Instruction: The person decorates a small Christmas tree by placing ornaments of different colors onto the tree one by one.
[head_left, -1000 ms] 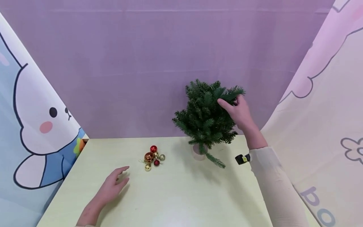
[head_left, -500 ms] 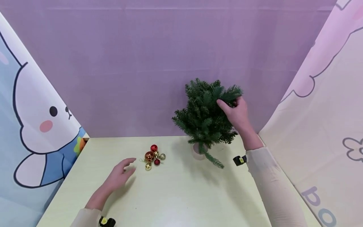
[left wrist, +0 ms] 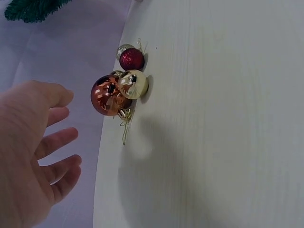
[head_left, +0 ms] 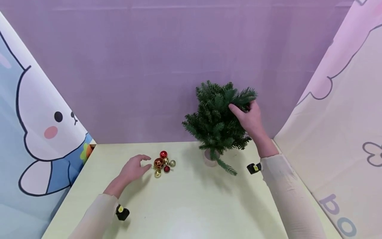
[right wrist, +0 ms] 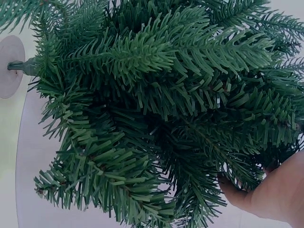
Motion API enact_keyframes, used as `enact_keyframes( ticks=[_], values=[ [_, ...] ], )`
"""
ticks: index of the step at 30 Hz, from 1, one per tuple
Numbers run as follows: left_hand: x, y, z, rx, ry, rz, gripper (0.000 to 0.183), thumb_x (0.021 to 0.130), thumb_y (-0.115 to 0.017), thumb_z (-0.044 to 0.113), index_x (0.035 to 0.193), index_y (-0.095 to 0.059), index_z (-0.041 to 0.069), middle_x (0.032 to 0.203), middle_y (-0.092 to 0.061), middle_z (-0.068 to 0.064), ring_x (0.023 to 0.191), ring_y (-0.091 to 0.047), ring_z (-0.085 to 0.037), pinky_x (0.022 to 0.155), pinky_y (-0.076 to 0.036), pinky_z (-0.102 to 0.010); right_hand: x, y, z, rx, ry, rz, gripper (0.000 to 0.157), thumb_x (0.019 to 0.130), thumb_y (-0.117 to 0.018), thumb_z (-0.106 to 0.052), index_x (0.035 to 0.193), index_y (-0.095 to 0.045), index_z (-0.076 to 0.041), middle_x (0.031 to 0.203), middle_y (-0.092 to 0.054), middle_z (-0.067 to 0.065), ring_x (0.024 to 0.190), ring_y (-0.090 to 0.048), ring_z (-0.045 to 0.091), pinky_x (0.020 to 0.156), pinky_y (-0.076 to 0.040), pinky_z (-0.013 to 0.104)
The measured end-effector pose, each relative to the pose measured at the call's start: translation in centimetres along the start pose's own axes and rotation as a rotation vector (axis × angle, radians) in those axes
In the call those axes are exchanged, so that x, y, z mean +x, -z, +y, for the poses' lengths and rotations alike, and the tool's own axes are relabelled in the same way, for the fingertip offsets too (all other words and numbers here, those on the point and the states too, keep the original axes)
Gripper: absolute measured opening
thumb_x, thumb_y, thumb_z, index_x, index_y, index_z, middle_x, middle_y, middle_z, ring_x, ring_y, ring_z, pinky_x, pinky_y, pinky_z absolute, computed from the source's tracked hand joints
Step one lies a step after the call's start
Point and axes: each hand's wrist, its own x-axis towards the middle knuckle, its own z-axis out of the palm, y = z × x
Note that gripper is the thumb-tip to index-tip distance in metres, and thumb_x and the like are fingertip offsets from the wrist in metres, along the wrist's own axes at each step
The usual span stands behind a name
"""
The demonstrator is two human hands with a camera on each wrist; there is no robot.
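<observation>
Purple backdrop (head_left: 134,66) behind tree (head_left: 213,121), clustered ornaments (head_left: 158,163), rabbit-print curtain (head_left: 41,126)

Pale yellowish table (head_left: 191,205) before me, faint grain on top. Toward my 11 o'clock, tight cluster of shiny baubles: bright red bauble (head_left: 163,154) at cluster's 12, glittery pale gold bauble (head_left: 172,163) at 3, dark red bauble (head_left: 166,169) at 5, smooth gold bauble (head_left: 157,174) at 7, larger copper bauble (head_left: 158,162) at 9, small gold bauble (head_left: 165,161) in middle. Between my 12 and 1, green tree (head_left: 213,126) upright on round pale base (head_left: 209,162).
</observation>
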Motion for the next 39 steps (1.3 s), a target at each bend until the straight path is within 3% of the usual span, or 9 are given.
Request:
enact_keyframes(
  ticks=[5, 9, 15, 22, 26, 29, 32, 36, 39],
  values=[
    [1.8, -0.1, 0.1, 0.041, 0.039, -0.025, 0.04, 0.09, -0.067, 0.032, 0.12, -0.066, 0.006, 0.123, -0.063, -0.013, 0.111, -0.059, -0.036, 0.092, -0.045, -0.053, 0.1, -0.3, -0.2, 0.011, 0.011, 0.004, 0.076, 0.084, -0.071, -0.051, 0.138, -0.032, -0.015, 0.144, -0.035, 0.007, 0.136, -0.032, 0.02, 0.107, -0.031, 0.046],
    [2.7, -0.4, -0.1, 0.074, 0.06, -0.06, 0.047, 0.089, -0.067, 0.039, 0.121, -0.065, 0.005, 0.122, -0.064, -0.014, 0.111, -0.058, -0.037, 0.089, -0.047, -0.053, 0.0, -0.6, -0.1, 0.004, -0.001, 0.016, 0.084, 0.084, -0.071, -0.051, 0.145, -0.025, -0.016, 0.153, -0.023, 0.006, 0.143, -0.017, 0.016, 0.112, -0.022, 0.046],
    [3.3, -1.3, -0.3, 0.109, 0.115, -0.088, 0.057, 0.086, -0.067, 0.05, 0.123, -0.064, 0.007, 0.122, -0.063, -0.015, 0.102, -0.061, -0.031, 0.085, -0.048, -0.05, -0.3, -0.9, 0.1, -0.022, -0.014, 0.004, 0.084, 0.085, -0.07, -0.052, 0.146, -0.026, -0.014, 0.154, -0.024, 0.008, 0.143, -0.019, 0.021, 0.111, -0.024, 0.049],
    [3.9, -2.1, 0.4, 0.179, 0.179, -0.099, 0.065, 0.08, -0.069, 0.06, 0.118, -0.066, 0.007, 0.102, -0.068, -0.007, 0.074, -0.058, -0.017, 0.058, -0.048, -0.034, -0.3, -0.9, 0.2, -0.014, -0.044, -0.025, 0.088, 0.083, -0.07, -0.054, 0.148, -0.025, -0.016, 0.155, -0.023, 0.007, 0.144, -0.019, 0.022, 0.111, -0.024, 0.05],
    [3.9, -2.5, 0.4, 0.17, 0.194, -0.095, 0.064, 0.078, -0.073, 0.058, 0.116, -0.067, 0.006, 0.1, -0.067, -0.007, 0.067, -0.056, -0.017, 0.052, -0.046, -0.032, -0.2, -1.0, 0.3, -0.036, -0.035, -0.035, 0.084, 0.082, -0.07, -0.056, 0.143, -0.031, -0.014, 0.151, -0.03, 0.009, 0.141, -0.026, 0.023, 0.109, -0.028, 0.05],
    [3.6, -2.5, 0.3, 0.167, 0.186, -0.085, 0.062, 0.077, -0.076, 0.053, 0.116, -0.067, 0.007, 0.103, -0.066, -0.009, 0.071, -0.057, -0.019, 0.058, -0.048, -0.035, -0.3, -1.1, 0.3, -0.051, -0.053, -0.041, 0.087, 0.081, -0.07, -0.058, 0.145, -0.03, -0.014, 0.152, -0.029, 0.01, 0.141, -0.026, 0.025, 0.109, -0.029, 0.05],
    [3.3, -2.4, 0.2, 0.185, 0.133, -0.068, 0.059, 0.077, -0.079, 0.046, 0.119, -0.065, 0.007, 0.112, -0.064, -0.014, 0.087, -0.06, -0.028, 0.072, -0.052, -0.044, -0.3, -1.0, 0.4, -0.026, -0.05, -0.047, 0.086, 0.082, -0.071, -0.054, 0.146, -0.029, -0.014, 0.152, -0.029, 0.01, 0.141, -0.026, 0.025, 0.109, -0.029, 0.051],
    [2.9, -1.8, 0.2, 0.144, 0.052, -0.009, 0.058, 0.074, -0.082, 0.031, 0.124, -0.063, 0.007, 0.128, -0.055, -0.021, 0.112, -0.054, -0.042, 0.092, -0.044, -0.057, -0.4, -0.5, 0.3, -0.002, -0.069, -0.045, 0.083, 0.083, -0.071, -0.052, 0.143, -0.03, -0.012, 0.149, -0.031, 0.011, 0.138, -0.029, 0.027, 0.107, -0.031, 0.052],
    [2.7, -1.4, 0.4, 0.13, 0.072, 0.062, 0.052, 0.077, -0.078, 0.036, 0.118, -0.064, 0.006, 0.127, -0.055, -0.021, 0.109, -0.054, -0.043, 0.088, -0.046, -0.057, -0.4, -0.1, 0.1, -0.021, -0.114, -0.034, 0.088, 0.081, -0.071, -0.056, 0.142, -0.029, -0.009, 0.147, -0.032, 0.014, 0.136, -0.032, 0.029, 0.105, -0.033, 0.052]
  ],
)
